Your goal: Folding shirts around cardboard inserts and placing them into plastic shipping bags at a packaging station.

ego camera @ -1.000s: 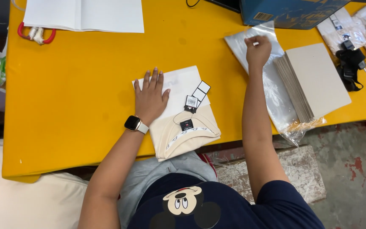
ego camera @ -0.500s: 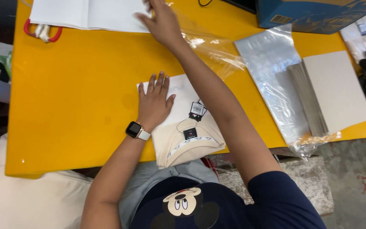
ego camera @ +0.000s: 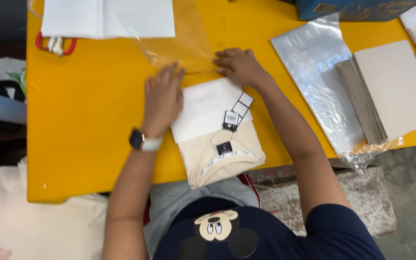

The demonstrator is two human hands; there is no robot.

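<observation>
The clear plastic bag (ego camera: 181, 43) is hard to make out against the yellow table (ego camera: 87, 120); only its shine and creased edges show where it lies, running from the white sheets (ego camera: 107, 17) at the far edge down to the two hands. Its near edge sits just beyond the folded cream garment (ego camera: 220, 156), and whether the mouth is opened I cannot tell. The left hand (ego camera: 162, 98) lies flat with fingers spread, pressing on the bag's near edge and the corner of the white card (ego camera: 205, 108) that rests on the garment. The right hand (ego camera: 239, 65) has its fingers curled down on the bag's edge; whether they pinch the film or merely press it is hidden under the knuckles. Paper tags (ego camera: 237, 110) hang across the card. To the right, a second clear bag (ego camera: 314, 82) holds a stack of grey boards (ego camera: 391, 89), its end spilling over the table edge. A blue box (ego camera: 352, 8) is cut off at the top, as are red-handled scissors (ego camera: 54, 45) partly tucked under the sheets.
</observation>
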